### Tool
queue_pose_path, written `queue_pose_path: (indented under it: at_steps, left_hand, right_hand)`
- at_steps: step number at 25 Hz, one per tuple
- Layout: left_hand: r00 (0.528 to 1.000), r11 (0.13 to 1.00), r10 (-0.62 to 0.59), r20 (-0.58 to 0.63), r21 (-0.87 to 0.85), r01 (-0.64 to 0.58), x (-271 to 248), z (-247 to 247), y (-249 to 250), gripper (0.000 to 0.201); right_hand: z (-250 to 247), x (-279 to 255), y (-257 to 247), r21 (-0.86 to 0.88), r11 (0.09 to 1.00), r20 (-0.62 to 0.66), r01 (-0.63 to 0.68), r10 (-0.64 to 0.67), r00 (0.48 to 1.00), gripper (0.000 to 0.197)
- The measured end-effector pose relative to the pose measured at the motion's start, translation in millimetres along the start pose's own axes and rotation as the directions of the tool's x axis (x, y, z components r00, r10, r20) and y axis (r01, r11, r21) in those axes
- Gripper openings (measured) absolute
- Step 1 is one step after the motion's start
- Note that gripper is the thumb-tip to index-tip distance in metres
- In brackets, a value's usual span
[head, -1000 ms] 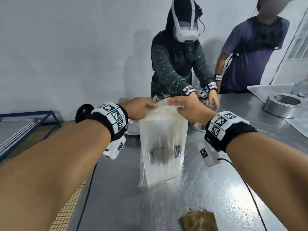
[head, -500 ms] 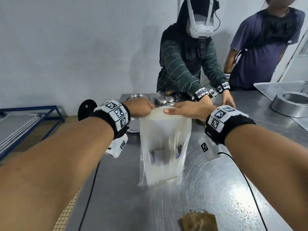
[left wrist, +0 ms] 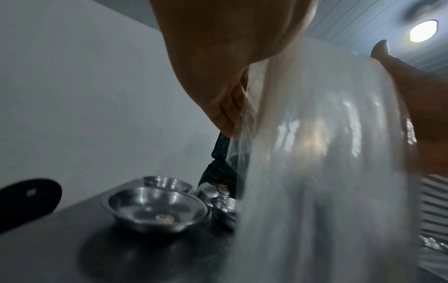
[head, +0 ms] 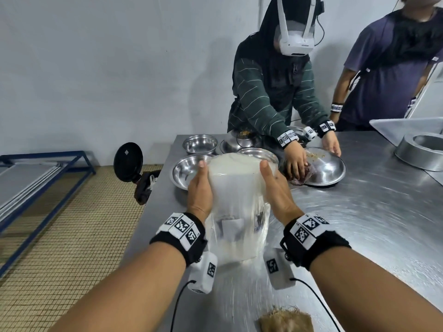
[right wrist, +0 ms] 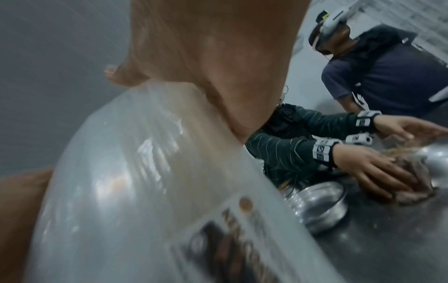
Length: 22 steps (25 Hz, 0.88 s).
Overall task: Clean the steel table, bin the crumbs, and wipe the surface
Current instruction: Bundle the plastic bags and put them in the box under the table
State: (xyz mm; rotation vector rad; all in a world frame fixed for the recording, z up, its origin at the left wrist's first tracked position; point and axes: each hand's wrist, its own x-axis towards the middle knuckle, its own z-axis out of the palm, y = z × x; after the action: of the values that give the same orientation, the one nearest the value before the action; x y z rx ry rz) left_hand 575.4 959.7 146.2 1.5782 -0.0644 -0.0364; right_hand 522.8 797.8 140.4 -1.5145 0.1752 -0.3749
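Note:
A clear plastic bag (head: 237,212) stands upright on the steel table (head: 359,224), with printed paper scraps (head: 231,226) inside it. My left hand (head: 200,188) grips the left side of its top and my right hand (head: 275,188) grips the right side. Both thumbs lie along the near face and the fingers are hidden behind the plastic. The left wrist view shows my left hand (left wrist: 230,76) pinching the bag (left wrist: 327,153). Blurred in the right wrist view are my right hand (right wrist: 218,67) and the bag (right wrist: 133,181).
A brown fibrous scrubber (head: 286,321) lies at the near edge. Steel bowls (head: 189,171) stand just behind the bag. Across the table another person (head: 275,97) wipes a steel plate (head: 323,168); a second person (head: 388,68) stands at the right. A round steel tin (head: 422,152) sits far right.
Both hands have drawn the bag nearer to me and shifted from its top edge to its sides, spreading the top wider. The view has tilted down.

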Motion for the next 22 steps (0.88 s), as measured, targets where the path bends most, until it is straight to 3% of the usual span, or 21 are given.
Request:
queue_pose_path:
  at_steps: [5, 7, 10, 12, 19, 22]
  left_hand:
    - [0.997, 0.995, -0.076, 0.012, -0.065, 0.076, 2.5, 8.3, 2.4, 0.024]
    - [0.998, 0.993, -0.044, 0.044, -0.105, 0.049, 7.0, 6.5, -9.6, 0.041]
    - [0.995, 0.99, 0.099, 0.028, -0.106, -0.096, -0.4, 6.7, -30.4, 0.06]
    - [0.982, 0.98, 0.19, 0.003, -0.066, -0.189, -10.2, 9.3, -41.2, 0.059]
    - [0.957, 0.963, 0.27, -0.11, 0.012, -0.27, -12.8, 21.7, -64.8, 0.047]
    - [0.947, 0.96, 0.28, -0.155, 0.071, -0.272, -11.6, 24.7, -62.2, 0.063]
  right_hand:
    - [-4.6, 4.1, 8.6, -0.036, 0.996, 0.05, -0.079, 0.08, 0.995, 0.095]
    - [-7.5, 1.6, 13.1, -0.02, 0.997, 0.094, -0.076, 0.078, 0.993, 0.085]
    - [-3.8, -7.3, 23.4, 0.04, 0.998, 0.071, -0.041, 0.038, 0.997, 0.054]
    - [-0.4, -10.9, 34.5, 0.073, 0.997, -0.002, 0.001, -0.001, 1.0, 0.053]
    - [12.3, -13.3, 56.1, -0.002, 0.998, -0.113, 0.068, -0.068, 0.991, 0.034]
    - [12.0, -11.3, 49.3, -0.055, 0.997, -0.096, 0.062, -0.067, 0.993, 0.041]
